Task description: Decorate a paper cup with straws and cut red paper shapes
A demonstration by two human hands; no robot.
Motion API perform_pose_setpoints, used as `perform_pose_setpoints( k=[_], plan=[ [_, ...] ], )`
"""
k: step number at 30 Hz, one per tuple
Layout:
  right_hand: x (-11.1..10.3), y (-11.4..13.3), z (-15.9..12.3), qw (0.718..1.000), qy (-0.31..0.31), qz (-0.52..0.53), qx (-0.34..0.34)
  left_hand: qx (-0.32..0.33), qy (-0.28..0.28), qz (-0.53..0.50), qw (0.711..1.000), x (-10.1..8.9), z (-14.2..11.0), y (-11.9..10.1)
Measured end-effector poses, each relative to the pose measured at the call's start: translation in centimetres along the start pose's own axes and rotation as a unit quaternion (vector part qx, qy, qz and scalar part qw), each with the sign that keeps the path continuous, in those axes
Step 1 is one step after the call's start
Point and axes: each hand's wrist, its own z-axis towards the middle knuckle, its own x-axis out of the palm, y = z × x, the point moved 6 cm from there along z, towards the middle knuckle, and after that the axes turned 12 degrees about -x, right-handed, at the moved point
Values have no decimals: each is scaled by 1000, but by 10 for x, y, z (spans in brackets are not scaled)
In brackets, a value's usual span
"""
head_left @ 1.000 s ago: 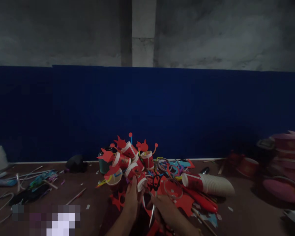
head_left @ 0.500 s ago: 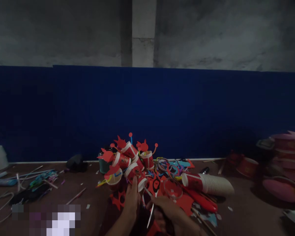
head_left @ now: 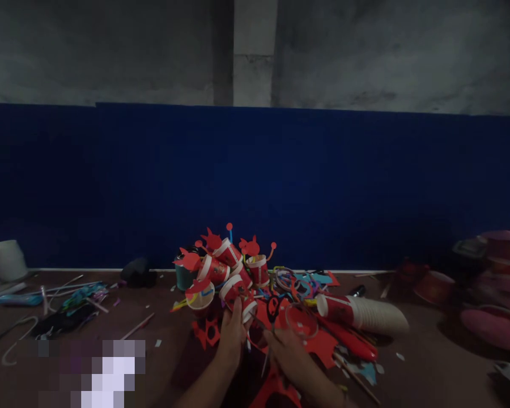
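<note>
Turning the right hand point(head_left: 285, 345) flatter beside the held cup

Seen in the head view: gripping a red-and-white cup point(head_left: 249, 311) in the nearly closed left hand point(head_left: 230, 337), rim tipped toward the right hand. Showing less of the right hand's curled underside than half a second ago; bringing fingertips close to that rim. Running under those fingertips, scissors point(head_left: 273, 318); cannot tell whether gripped, nor how far closed the right hand is. Lying beyond the left hand, an upright cup point(head_left: 200, 301) holding blue and yellow strips. Extending right of the right hand, nested cups point(head_left: 372, 316). Cannot tell what fills the gripped cup.
</note>
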Motion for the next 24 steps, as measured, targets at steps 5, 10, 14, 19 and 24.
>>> perform_pose_setpoints(
  k=[5,10,14,19,24],
  plan=[
    [18,-1,-12,868,127,440,192,38,0,3,999,6,-9,-6],
    [11,-7,-6,956,69,257,123,45,-13,10,999,2,-2,-6],
    [-8,12,-2,983,-20,-174,-49,60,-21,13,998,-4,5,-3],
    [-10,18,-6,944,-14,-317,-85,71,-18,26,997,-7,7,1],
    [-3,3,-3,999,21,35,-4,63,-14,47,997,-2,0,-1]
  ],
)
